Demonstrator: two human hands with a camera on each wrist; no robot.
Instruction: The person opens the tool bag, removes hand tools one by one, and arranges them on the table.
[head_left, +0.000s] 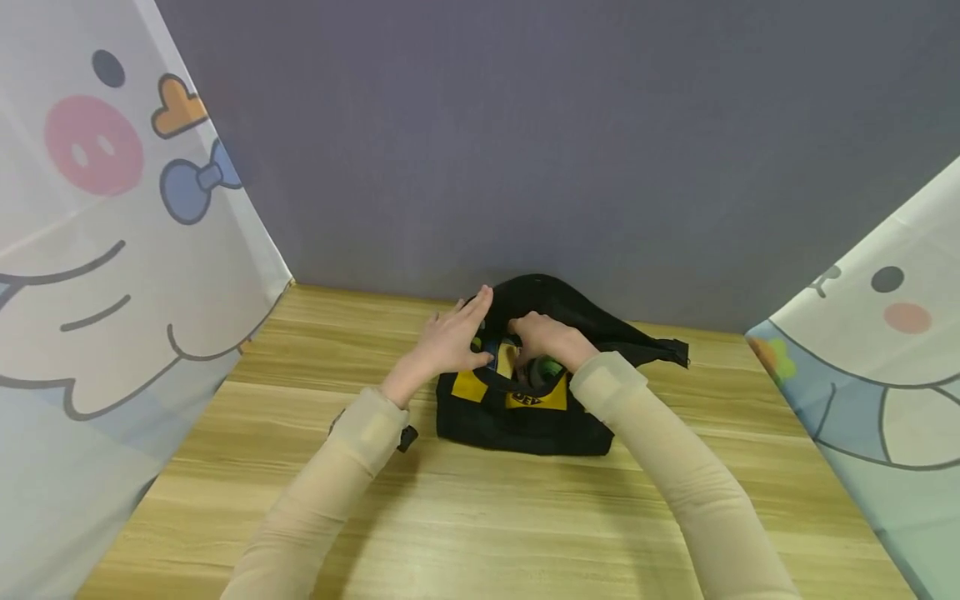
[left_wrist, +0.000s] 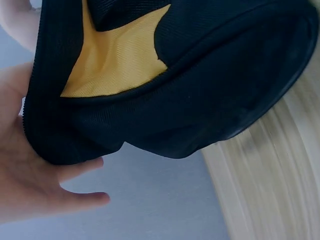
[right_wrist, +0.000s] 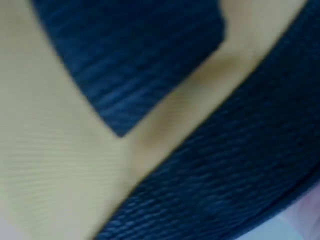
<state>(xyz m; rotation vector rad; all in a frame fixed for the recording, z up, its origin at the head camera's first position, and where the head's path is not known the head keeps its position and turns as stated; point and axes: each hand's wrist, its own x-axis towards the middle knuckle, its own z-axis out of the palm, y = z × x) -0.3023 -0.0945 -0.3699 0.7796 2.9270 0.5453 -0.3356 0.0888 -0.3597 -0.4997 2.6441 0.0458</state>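
Note:
A black zippered bag [head_left: 525,433] with yellow patches lies on the table, its mouth spread wide. At the left side of the mouth is my left hand [head_left: 446,337], fingers straight and spread, thumb over the opening. In the left wrist view, that hand's fingers [left_wrist: 82,200] extend behind the zipper edge. My right hand [head_left: 551,337] reaches into the mouth from the right, its fingertips partly hidden inside; I cannot tell whether they grip anything. Something round and dark green [head_left: 544,367] shows below it in the bag. The right wrist view is filled by the bag's yellow and dark fabric [right_wrist: 125,65].
The wood-grain table [head_left: 480,525] ends at a grey panel [head_left: 525,150] close behind the bag. Cartoon-printed curtains [head_left: 97,250] hang at both sides. The bag's zipper end [head_left: 671,352] sticks out to the right. A small black piece [head_left: 407,437] shows beside my left sleeve.

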